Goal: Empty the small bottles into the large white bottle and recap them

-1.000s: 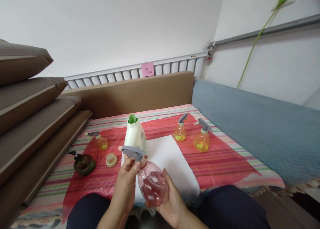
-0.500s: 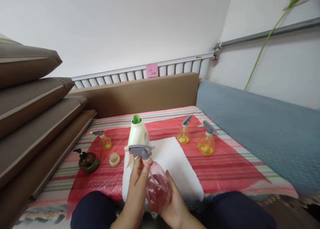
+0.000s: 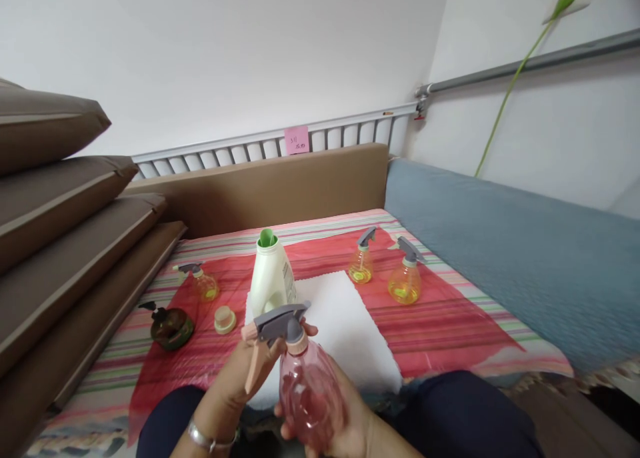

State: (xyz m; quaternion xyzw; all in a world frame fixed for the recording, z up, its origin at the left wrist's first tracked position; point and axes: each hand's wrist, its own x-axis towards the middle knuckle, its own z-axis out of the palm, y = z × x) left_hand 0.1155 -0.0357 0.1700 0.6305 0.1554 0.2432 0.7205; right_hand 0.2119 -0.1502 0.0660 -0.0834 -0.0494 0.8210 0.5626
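A pink transparent spray bottle (image 3: 309, 391) with a grey trigger head (image 3: 278, 319) is held over my lap. My left hand (image 3: 240, 378) is closed round the bottle's neck and spray head, a bracelet on its wrist. My right hand (image 3: 345, 418) cups the round body from below and behind. Just beyond stands an open white bottle (image 3: 270, 278) with a green spout, at the near edge of a white cloth (image 3: 340, 318).
A red plastic sheet (image 3: 440, 325) covers a striped mat. On it are two yellow spray bottles (image 3: 404, 278) at the right, a small yellow one (image 3: 203, 283), a cream cap (image 3: 225, 319) and a dark green pump bottle (image 3: 170, 326) at the left. Brown cushions (image 3: 60, 218) are stacked at the left.
The pink bottle has dropped closer to my lap. The grey spray head has turned, with its nozzle now toward the right and its pink trigger hanging down. My left hand shifted lower round the neck.
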